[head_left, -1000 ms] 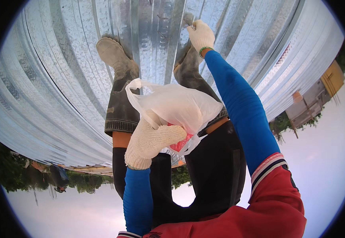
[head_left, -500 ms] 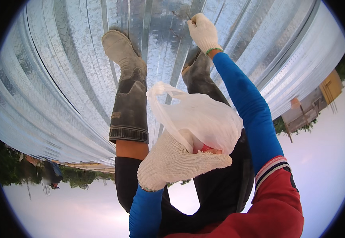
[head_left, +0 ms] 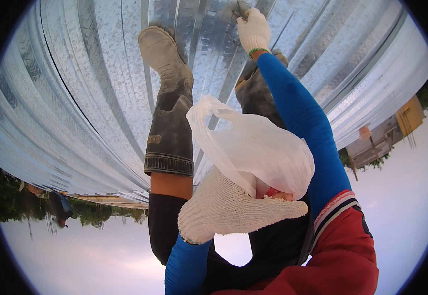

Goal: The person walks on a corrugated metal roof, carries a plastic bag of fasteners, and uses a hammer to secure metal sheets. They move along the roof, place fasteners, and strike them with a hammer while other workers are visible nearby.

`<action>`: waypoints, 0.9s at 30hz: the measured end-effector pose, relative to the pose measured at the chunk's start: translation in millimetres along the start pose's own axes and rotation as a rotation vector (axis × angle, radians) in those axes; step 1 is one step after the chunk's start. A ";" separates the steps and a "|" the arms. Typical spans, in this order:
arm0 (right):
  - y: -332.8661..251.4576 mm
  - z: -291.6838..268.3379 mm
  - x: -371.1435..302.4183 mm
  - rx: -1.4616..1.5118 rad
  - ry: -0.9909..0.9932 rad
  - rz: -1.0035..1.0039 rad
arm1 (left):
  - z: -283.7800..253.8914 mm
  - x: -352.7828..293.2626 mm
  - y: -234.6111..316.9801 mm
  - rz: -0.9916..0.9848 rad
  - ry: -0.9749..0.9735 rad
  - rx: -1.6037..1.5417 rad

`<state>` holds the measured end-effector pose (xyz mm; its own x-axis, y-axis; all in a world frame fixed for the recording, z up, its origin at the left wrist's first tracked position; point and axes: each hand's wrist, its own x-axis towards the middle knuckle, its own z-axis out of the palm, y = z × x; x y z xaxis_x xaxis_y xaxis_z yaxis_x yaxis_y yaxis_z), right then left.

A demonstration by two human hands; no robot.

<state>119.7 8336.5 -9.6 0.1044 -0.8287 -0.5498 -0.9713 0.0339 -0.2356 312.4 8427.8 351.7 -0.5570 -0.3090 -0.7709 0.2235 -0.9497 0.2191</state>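
My left hand (head_left: 233, 206), in a white knit work glove, grips a thin white plastic bag (head_left: 268, 147) in front of my legs. Its handle loops stand up at the far left, and something red and pale shows at the bag's lower opening. Further off, my right hand (head_left: 254, 29), gloved the same way, reaches down to the ribbed metal roofing sheet (head_left: 120, 83) beside my right boot. Its fingers are pinched together at the sheet; what they hold, if anything, is too small to make out.
My left boot (head_left: 167, 64) and right boot (head_left: 258, 93) stand on the sheets between raised ribs. Beyond the roof edge are trees (head_left: 91, 214), a person (head_left: 59, 209) at the left and a yellowish structure (head_left: 410, 116) at the right.
The bag and my left hand have shifted slightly right and nearer in the picture. My right hand has moved a little farther up. A thin dark piece seen at its fingers earlier no longer shows clearly.
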 end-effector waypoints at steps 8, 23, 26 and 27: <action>15.2 24.8 -38.7 -0.175 -0.241 0.013 | -7.2 -9.9 -11.4 -0.035 -0.042 0.030; -18.6 28.5 5.9 -0.209 -0.043 -0.047 | -21.2 -16.4 -8.0 -0.017 -0.081 0.059; -30.2 20.4 11.5 -0.216 -0.152 0.003 | -21.2 -17.5 -7.9 -0.006 -0.068 0.052; -36.1 16.9 14.8 -0.137 -0.102 -0.019 | -20.1 -17.2 -7.7 0.001 -0.065 0.049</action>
<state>159.9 8332.4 -22.8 0.1375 -0.7671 -0.6267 -0.9882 -0.0636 -0.1390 336.3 8441.5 351.2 -0.6078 -0.3112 -0.7306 0.1861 -0.9502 0.2500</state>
